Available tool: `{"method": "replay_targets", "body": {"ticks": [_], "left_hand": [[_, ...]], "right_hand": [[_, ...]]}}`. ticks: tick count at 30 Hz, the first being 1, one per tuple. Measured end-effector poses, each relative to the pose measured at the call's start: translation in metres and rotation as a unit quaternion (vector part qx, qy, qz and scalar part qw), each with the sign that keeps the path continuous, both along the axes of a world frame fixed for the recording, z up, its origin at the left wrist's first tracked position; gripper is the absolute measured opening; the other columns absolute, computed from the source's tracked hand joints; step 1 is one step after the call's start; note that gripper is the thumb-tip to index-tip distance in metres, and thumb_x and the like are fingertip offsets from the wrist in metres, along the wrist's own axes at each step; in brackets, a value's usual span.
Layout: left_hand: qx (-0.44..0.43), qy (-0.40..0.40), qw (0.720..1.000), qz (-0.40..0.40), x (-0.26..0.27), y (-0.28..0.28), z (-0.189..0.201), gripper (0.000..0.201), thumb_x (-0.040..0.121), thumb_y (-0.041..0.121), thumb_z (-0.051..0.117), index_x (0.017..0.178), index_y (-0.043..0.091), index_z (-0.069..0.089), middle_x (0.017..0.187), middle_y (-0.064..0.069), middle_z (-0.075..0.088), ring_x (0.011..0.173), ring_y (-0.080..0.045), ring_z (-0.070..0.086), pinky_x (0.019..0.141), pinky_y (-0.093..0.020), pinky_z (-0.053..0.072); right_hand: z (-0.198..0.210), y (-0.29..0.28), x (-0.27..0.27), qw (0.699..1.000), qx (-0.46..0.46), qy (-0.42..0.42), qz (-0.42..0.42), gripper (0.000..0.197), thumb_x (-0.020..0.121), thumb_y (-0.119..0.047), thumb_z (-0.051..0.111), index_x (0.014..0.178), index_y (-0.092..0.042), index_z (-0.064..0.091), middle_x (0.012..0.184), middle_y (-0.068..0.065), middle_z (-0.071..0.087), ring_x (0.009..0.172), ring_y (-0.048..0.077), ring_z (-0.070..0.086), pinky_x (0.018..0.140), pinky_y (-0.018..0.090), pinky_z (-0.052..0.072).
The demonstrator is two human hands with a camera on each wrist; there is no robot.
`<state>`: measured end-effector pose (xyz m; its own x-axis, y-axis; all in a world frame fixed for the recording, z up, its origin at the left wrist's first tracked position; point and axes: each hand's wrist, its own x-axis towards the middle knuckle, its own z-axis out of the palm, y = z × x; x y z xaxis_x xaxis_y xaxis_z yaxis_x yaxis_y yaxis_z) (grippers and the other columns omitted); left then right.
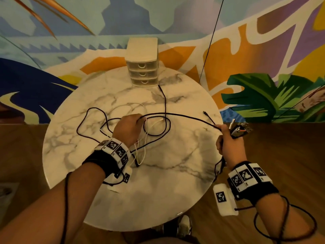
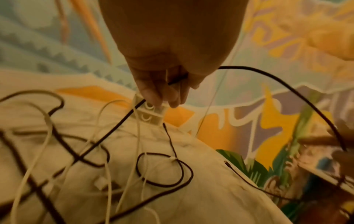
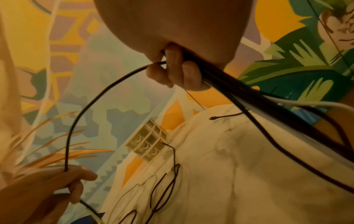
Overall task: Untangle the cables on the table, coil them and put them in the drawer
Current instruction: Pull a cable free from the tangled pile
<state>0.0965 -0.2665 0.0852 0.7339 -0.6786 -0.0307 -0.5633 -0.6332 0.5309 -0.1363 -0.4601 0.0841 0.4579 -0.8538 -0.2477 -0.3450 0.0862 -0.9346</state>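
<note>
A smooth black cable (image 1: 184,116) runs taut between my hands above the round marble table (image 1: 158,191). My left hand (image 1: 129,128) pinches that cable (image 2: 277,80) together with a thin white cable (image 1: 143,152) over the tangle at mid-table. My right hand (image 1: 226,140), at the table's right edge, grips the same cable (image 3: 76,121) plus a bundle of dark strands (image 3: 249,103) trailing toward the wrist. Metal plug ends (image 1: 237,128) stick out past its knuckles. A braided black cable (image 1: 165,101) lies looped from the drawer unit (image 1: 142,67) into the tangle.
The cream three-drawer unit (image 3: 147,144) stands at the table's far edge, all drawers closed. A loose black plug end (image 1: 204,112) lies near the right rim. A painted wall is behind; wooden floor surrounds the table. Sensor leads run along both forearms.
</note>
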Motion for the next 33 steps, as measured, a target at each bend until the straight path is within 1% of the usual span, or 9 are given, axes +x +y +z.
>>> {"method": "replay_targets", "body": {"ticks": [6,12,14,17,20,22,26,30,33], "left_hand": [[0.18,-0.114,0.976,-0.052,-0.036,0.0,0.019,0.035,0.1,0.037,0.033,0.101,0.016,0.06,0.101,-0.006,0.064,0.093,-0.029,0.061,0.07,-0.036,0.044],[0.169,-0.163,0.966,-0.104,-0.081,-0.012,0.019,0.028,0.099,0.032,0.034,0.104,0.017,0.057,0.102,-0.003,0.06,0.089,-0.029,0.061,0.066,-0.036,0.043],[0.141,-0.109,0.978,-0.106,-0.083,-0.008,0.01,0.028,0.099,0.031,0.036,0.107,0.016,0.058,0.103,-0.004,0.057,0.091,-0.029,0.059,0.071,-0.038,0.046],[0.123,-0.01,0.99,-0.066,-0.047,0.005,-0.004,0.028,0.098,0.024,0.041,0.109,0.009,0.061,0.108,-0.011,0.057,0.1,-0.032,0.057,0.083,-0.04,0.043],[0.014,-0.08,0.996,-0.037,0.006,0.011,0.008,0.025,0.097,0.021,0.045,0.101,0.005,0.064,0.1,-0.016,0.057,0.093,-0.033,0.056,0.078,-0.039,0.042],[-0.032,-0.111,0.993,-0.032,0.022,0.014,0.017,0.026,0.097,0.025,0.046,0.101,0.009,0.065,0.098,-0.013,0.061,0.089,-0.03,0.058,0.076,-0.038,0.046],[0.258,-0.075,0.96,-0.077,0.013,0.025,0.001,0.035,0.098,0.039,0.038,0.103,0.016,0.065,0.105,-0.009,0.063,0.095,-0.03,0.059,0.076,-0.038,0.048],[0.048,-0.202,0.978,0.007,0.025,0.029,0.014,0.027,0.097,0.033,0.045,0.101,0.015,0.065,0.098,-0.009,0.055,0.08,-0.034,0.059,0.058,-0.038,0.045],[0.139,-0.138,0.98,-0.027,0.028,0.028,0.02,0.032,0.097,0.038,0.042,0.102,0.017,0.065,0.099,-0.008,0.061,0.087,-0.033,0.06,0.066,-0.038,0.048]], "right_hand": [[0.032,0.03,0.025,0.99,-0.11,-0.067,0.055,0.028,0.101,-0.035,0.037,0.115,-0.031,0.06,0.05,0.003,0.045,0.045,0.009,0.044,0.05,0.022,0.039],[0.013,0.066,0.048,0.937,-0.104,0.154,0.295,0.032,0.095,-0.034,0.05,0.067,-0.023,0.061,0.056,0.001,0.055,0.058,0.025,0.055,0.069,0.043,0.05],[0.01,0.062,0.047,0.943,-0.104,0.155,0.277,0.026,0.094,-0.029,0.052,0.073,-0.02,0.064,0.071,0.008,0.063,0.068,0.027,0.055,0.072,0.046,0.051],[0.019,0.048,0.042,0.964,-0.113,0.112,0.212,0.024,0.095,-0.032,0.051,0.086,-0.013,0.062,0.076,0.013,0.061,0.069,0.027,0.055,0.063,0.032,0.038],[0.026,0.033,0.036,0.978,-0.11,0.091,0.152,0.02,0.096,-0.034,0.051,0.084,-0.018,0.054,0.065,0.005,0.054,0.058,0.016,0.05,0.056,0.03,0.031],[0.022,0.024,0.033,0.983,-0.107,0.094,0.111,0.029,0.095,-0.037,0.05,0.073,-0.019,0.049,0.064,0.005,0.051,0.061,0.022,0.051,0.051,0.032,0.031],[0.016,0.014,0.023,0.985,-0.116,0.095,0.088,0.034,0.096,-0.035,0.047,0.07,-0.015,0.049,0.066,0.012,0.052,0.064,0.029,0.052,0.056,0.031,0.039],[0.011,0.009,0.011,0.984,-0.123,0.102,0.081,0.03,0.098,-0.032,0.045,0.075,-0.013,0.048,0.061,0.001,0.047,0.054,0.015,0.045,0.043,0.014,0.033],[0.007,0.007,0.01,0.988,-0.092,0.104,0.06,0.036,0.097,-0.035,0.045,0.064,-0.021,0.042,0.063,0.009,0.05,0.055,0.022,0.047,0.046,0.028,0.031]]}}
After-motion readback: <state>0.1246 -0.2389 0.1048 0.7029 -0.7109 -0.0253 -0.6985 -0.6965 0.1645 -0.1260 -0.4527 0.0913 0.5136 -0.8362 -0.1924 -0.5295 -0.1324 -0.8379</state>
